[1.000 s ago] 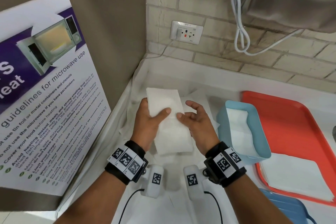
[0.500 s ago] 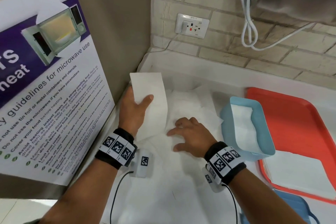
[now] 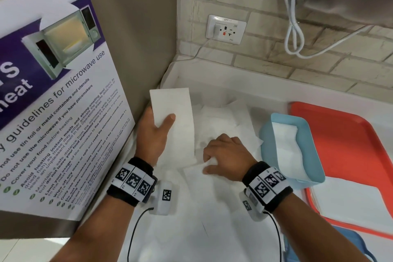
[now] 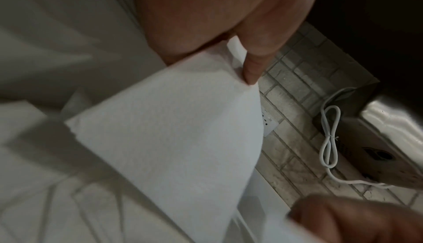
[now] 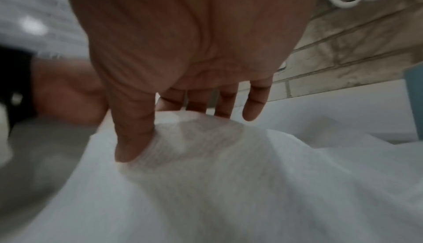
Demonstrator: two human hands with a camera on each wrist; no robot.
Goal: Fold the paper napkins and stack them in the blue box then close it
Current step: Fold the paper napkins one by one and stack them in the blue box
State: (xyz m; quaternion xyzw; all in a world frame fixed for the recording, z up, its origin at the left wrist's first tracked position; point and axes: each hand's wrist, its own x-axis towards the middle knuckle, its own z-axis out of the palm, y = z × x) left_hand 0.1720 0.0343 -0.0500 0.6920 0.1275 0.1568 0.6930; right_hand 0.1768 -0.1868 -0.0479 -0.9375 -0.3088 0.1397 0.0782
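left hand (image 3: 156, 132) pinching folded napkin (image 4: 169, 129), thumb visible

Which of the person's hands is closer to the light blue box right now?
The right hand. It lies on the loose napkins just left of the blue box, while the left hand is further left, gripping a folded napkin.

A white counter (image 3: 244, 89) is seen against the brick wall, loose paper napkins (image 3: 225, 117) spread across it; a red tray (image 3: 344, 125) is set on its right side, a blue box (image 3: 265, 140) alongside.
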